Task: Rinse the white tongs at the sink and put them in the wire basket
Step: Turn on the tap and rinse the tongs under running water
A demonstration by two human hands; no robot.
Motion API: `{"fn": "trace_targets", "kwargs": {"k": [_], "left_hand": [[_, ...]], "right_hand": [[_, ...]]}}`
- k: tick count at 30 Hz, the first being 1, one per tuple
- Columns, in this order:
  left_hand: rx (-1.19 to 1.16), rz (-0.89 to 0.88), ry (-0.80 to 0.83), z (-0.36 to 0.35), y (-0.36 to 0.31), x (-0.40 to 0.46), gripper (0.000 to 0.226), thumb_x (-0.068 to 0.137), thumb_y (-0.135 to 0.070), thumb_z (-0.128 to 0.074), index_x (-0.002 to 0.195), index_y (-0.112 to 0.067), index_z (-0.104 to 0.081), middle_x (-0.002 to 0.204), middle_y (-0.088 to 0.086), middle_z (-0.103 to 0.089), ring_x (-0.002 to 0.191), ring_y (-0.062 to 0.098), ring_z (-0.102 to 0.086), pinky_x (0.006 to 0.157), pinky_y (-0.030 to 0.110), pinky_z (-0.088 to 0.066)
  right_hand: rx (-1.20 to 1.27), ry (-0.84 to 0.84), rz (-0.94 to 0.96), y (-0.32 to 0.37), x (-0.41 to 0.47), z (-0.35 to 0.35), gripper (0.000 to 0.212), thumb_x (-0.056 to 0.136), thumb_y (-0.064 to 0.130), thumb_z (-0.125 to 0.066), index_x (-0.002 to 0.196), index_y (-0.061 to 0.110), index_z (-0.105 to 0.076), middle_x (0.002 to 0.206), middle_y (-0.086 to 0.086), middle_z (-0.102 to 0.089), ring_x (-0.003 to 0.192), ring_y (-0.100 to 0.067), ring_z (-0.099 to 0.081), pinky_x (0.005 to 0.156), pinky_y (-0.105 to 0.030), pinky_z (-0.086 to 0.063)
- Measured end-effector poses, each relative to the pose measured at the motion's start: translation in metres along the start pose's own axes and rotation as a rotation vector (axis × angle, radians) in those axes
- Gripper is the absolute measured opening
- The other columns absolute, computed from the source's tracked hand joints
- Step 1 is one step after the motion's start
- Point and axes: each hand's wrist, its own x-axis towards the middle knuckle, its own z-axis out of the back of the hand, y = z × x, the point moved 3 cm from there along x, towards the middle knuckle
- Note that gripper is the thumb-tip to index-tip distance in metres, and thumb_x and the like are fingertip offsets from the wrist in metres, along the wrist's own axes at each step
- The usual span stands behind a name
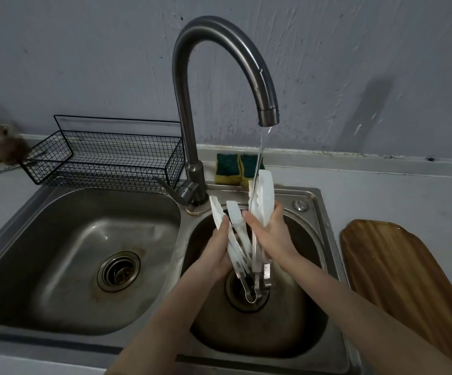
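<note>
Both hands are gripping white tongs over the right basin of the sink. The left hand is closing around one pair of white tongs, whose two tips are splaying apart toward 11 o'clock. The right hand is clasping a second pair, holding it nearly upright with its tips together at 12 o'clock. The metal hinge ends of both pairs are pointing down toward 6 o'clock, hanging just above the right drain. A water stream is falling from the faucet spout and striking the tips of the right-hand pair. At 9 o'clock from the hands, the left basin is showing its own drain. At 10 o'clock, the black wire basket is standing on the table behind the left basin, against the wall. Two green-and-yellow sponges are leaning just behind the sink rim at 12 o'clock, beside the faucet base. At 3 o'clock, a wooden cutting board is lying on the table, just beside the sink.
</note>
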Motion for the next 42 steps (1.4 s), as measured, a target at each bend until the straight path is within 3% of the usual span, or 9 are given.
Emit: {"fn": "trace_targets", "kwargs": {"k": [2, 7, 18, 21, 23, 29, 34, 39, 42], "left_hand": [[-0.04, 0.008, 0.053, 0.001, -0.003, 0.001, 0.055, 0.095, -0.044, -0.034, 0.135, -0.009, -0.045, 0.135, 0.023, -0.053, 0.12, 0.036, -0.054, 0.098, 0.049, -0.045], [0.172, -0.054, -0.009, 0.004, -0.016, 0.002, 0.036, 0.093, -0.032, -0.047, 0.117, -0.006, -0.052, 0.1, 0.019, -0.063, 0.09, 0.032, -0.063, 0.087, 0.052, -0.05], [0.58, -0.373, -0.28, -0.009, -0.026, 0.0, 0.041, 0.097, -0.016, -0.035, 0.138, -0.013, -0.038, 0.134, 0.016, -0.055, 0.12, 0.031, -0.054, 0.104, 0.047, -0.043], [0.794, -0.413, -0.105, -0.019, -0.03, -0.002, 0.06, 0.096, -0.011, -0.034, 0.15, -0.025, -0.012, 0.15, 0.009, -0.037, 0.129, 0.019, -0.047, 0.107, 0.026, -0.038], [0.936, -0.38, 0.014, -0.027, -0.03, -0.002, 0.073, 0.093, -0.001, -0.036, 0.151, -0.026, 0.001, 0.155, 0.006, -0.024, 0.12, 0.005, -0.046, 0.086, 0.002, -0.04], [0.799, -0.228, 0.035, -0.032, -0.023, -0.004, 0.056, 0.089, -0.031, -0.053, 0.141, -0.035, -0.032, 0.129, 0.014, -0.056, 0.117, 0.034, -0.056, 0.103, 0.05, -0.044], [0.788, -0.277, -0.101, -0.025, -0.024, -0.001, 0.052, 0.093, -0.018, -0.046, 0.142, -0.02, -0.029, 0.121, 0.015, -0.056, 0.096, 0.018, -0.057, 0.083, 0.03, -0.048], [0.872, -0.123, -0.189, -0.007, -0.011, 0.004, 0.087, 0.091, -0.026, -0.05, 0.147, -0.026, 0.017, 0.136, 0.009, -0.047, 0.125, 0.032, -0.049, 0.11, 0.042, -0.032], [0.666, -0.141, -0.259, -0.004, -0.01, -0.004, 0.066, 0.097, -0.016, -0.036, 0.149, -0.009, 0.004, 0.145, 0.021, -0.041, 0.132, 0.035, -0.043, 0.112, 0.041, -0.028]], "right_hand": [[-0.011, -0.026, -0.008, -0.008, 0.002, 0.003, 0.054, 0.087, 0.04, -0.055, 0.129, 0.009, -0.041, 0.108, -0.007, -0.063, 0.098, -0.022, -0.064, 0.089, -0.035, -0.052], [0.251, -0.044, -0.203, -0.021, 0.0, 0.011, 0.037, 0.09, 0.046, -0.045, 0.08, 0.012, -0.056, 0.064, -0.003, -0.055, 0.056, -0.012, -0.055, 0.057, -0.021, -0.047], [0.388, 0.085, -0.15, -0.02, -0.005, 0.0, 0.035, 0.088, 0.016, -0.059, 0.119, 0.0, -0.057, 0.085, -0.003, -0.068, 0.073, -0.011, -0.068, 0.078, -0.032, -0.057], [0.481, 0.056, -0.212, -0.025, -0.005, 0.002, 0.03, 0.087, 0.017, -0.06, 0.114, 0.004, -0.058, 0.085, -0.01, -0.067, 0.078, -0.024, -0.067, 0.081, -0.041, -0.056], [0.516, 0.014, -0.266, -0.032, -0.006, 0.004, 0.03, 0.086, 0.02, -0.062, 0.113, 0.008, -0.055, 0.089, -0.013, -0.065, 0.084, -0.027, -0.066, 0.078, -0.039, -0.056], [0.504, -0.068, -0.341, -0.046, -0.005, 0.017, 0.025, 0.084, 0.029, -0.063, 0.1, 0.01, -0.055, 0.07, -0.005, -0.056, 0.067, -0.018, -0.057, 0.073, -0.034, -0.051], [0.577, 0.047, -0.306, -0.038, -0.003, 0.019, 0.017, 0.085, 0.022, -0.061, 0.075, 0.011, -0.054, 0.042, 0.003, -0.052, 0.042, -0.011, -0.051, 0.055, -0.027, -0.046], [0.622, 0.367, -0.265, -0.005, -0.003, -0.002, 0.01, 0.085, 0.008, -0.06, 0.095, 0.004, -0.062, 0.059, 0.0, -0.069, 0.054, -0.011, -0.066, 0.058, -0.026, -0.057], [0.593, 0.411, -0.289, 0.013, -0.001, -0.02, 0.007, 0.087, 0.009, -0.059, 0.093, 0.007, -0.061, 0.07, -0.004, -0.064, 0.058, -0.013, -0.061, 0.064, -0.029, -0.055]]}}
